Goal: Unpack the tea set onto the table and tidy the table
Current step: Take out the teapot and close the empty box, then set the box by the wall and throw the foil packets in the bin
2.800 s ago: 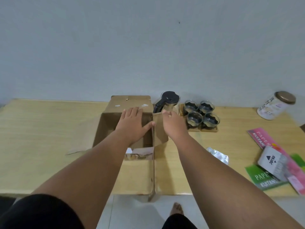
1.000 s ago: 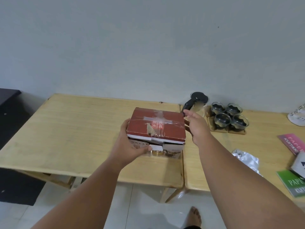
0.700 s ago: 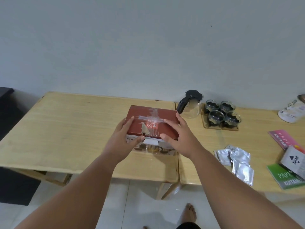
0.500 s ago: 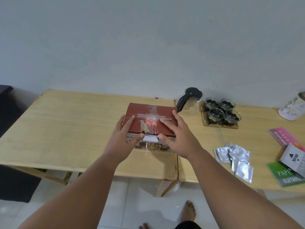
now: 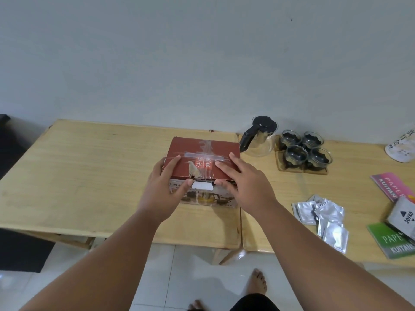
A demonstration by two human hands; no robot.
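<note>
A red tea-set box (image 5: 203,151) with its lid closed stands on the left wooden table (image 5: 78,176), near the seam with the right table. My left hand (image 5: 167,189) grips the box's front left corner, thumb under the lid edge. My right hand (image 5: 242,182) lies over the front right of the lid, thumb at the front edge. A glass teapot (image 5: 260,138) with a black lid and handle stands just right of the box. Several glass cups (image 5: 305,150) sit on wooden coasters beside it.
Several silver sachets (image 5: 323,218) lie on the right table (image 5: 280,225) near its front edge. Pink and green paper pads (image 5: 391,239) and a grey packet (image 5: 404,216) lie at the far right. A white jar (image 5: 402,148) lies at the back right. Bare feet show on the tiled floor below.
The open cardboard box has been closed into the red-lidded box. My right hand moved from the box's right side onto the front of the lid; the box has barely moved in the last half second.
</note>
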